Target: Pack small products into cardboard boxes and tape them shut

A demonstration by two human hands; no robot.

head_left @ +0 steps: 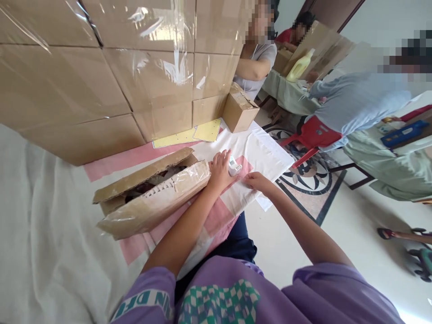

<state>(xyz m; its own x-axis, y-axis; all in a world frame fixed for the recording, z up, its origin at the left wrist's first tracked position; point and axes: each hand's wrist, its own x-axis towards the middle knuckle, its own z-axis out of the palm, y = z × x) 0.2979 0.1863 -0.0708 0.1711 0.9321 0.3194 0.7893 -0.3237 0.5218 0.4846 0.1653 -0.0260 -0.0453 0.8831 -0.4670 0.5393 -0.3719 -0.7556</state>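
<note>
The dark contents of the open cardboard box (151, 195), centre left, are hard to make out, as is the small white object (234, 166) just right of it. The left hand (219, 172) lies loosely open, fingers spread and touching that object. The right hand (257, 181) rests knuckles-up on the smooth white-and-pink cloth (266, 150); its grip cannot be told. Film-wrapped cartons (101, 58) fill the upper left.

Both bare forearms reach from the purple sleeves at the bottom of the frame up toward its centre. The left hand (220, 171) lies palm down, fingers loosely spread. The right hand (257, 181), just beside it, points leftward, knuckles up, fingers drawn together
</note>
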